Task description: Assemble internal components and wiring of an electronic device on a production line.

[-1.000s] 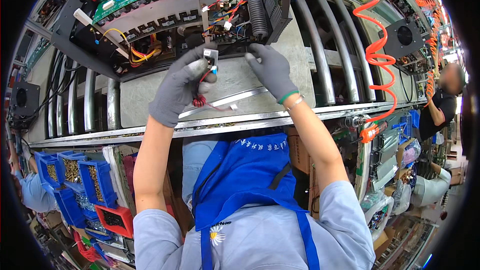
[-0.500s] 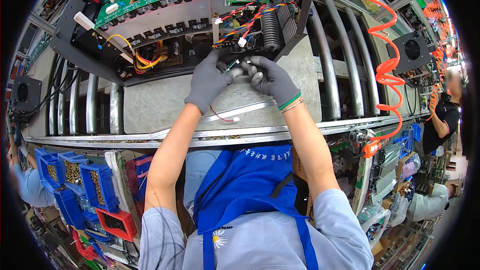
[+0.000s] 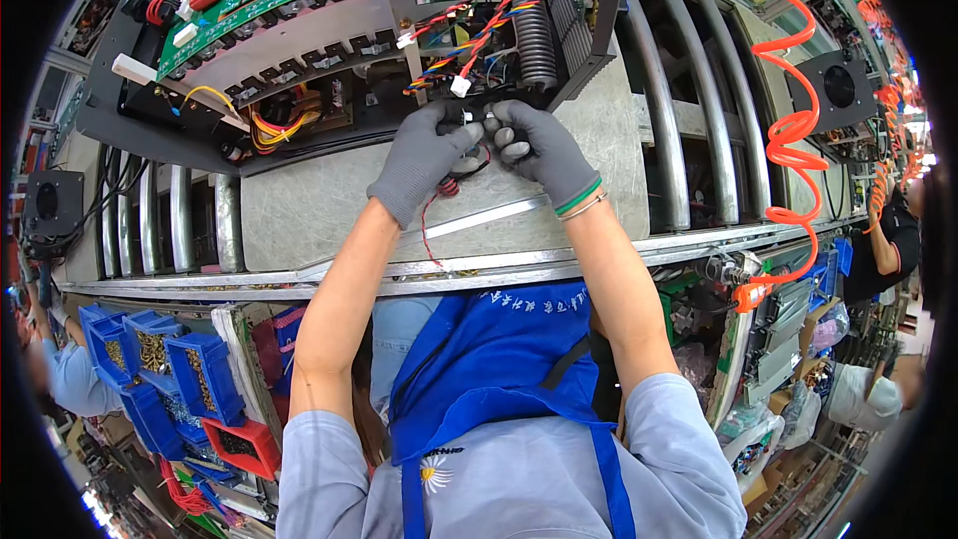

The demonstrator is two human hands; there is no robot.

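My remote feed shows the open black chassis (image 3: pixel 150 140) on top, sitting on a pale board (image 3: pixel 329 215), silver rail (image 3: pixel 539 266) in front. Twisted coloured wires (image 3: pixel 489 30) loop above the work; a careless lift could snag them. Now my left hand (image 3: pixel 424 155), gloved, fingers curled close, thumb and forefinger around a small white-ended part. My right hand (image 3: pixel 547 152) is just beside it, fingers bent inward, tips nearly together; whether they grip anything, I can't tell. Under the left fingers dangles the red-and-black lead (image 3: pixel 449 186), thin tail trailing towards that rail; catch it there and it could yank the part free. And the white-ended part (image 3: pixel 467 117), between both hands at the chassis's front edge: pinched off-centre, I reckon it could slip inside.
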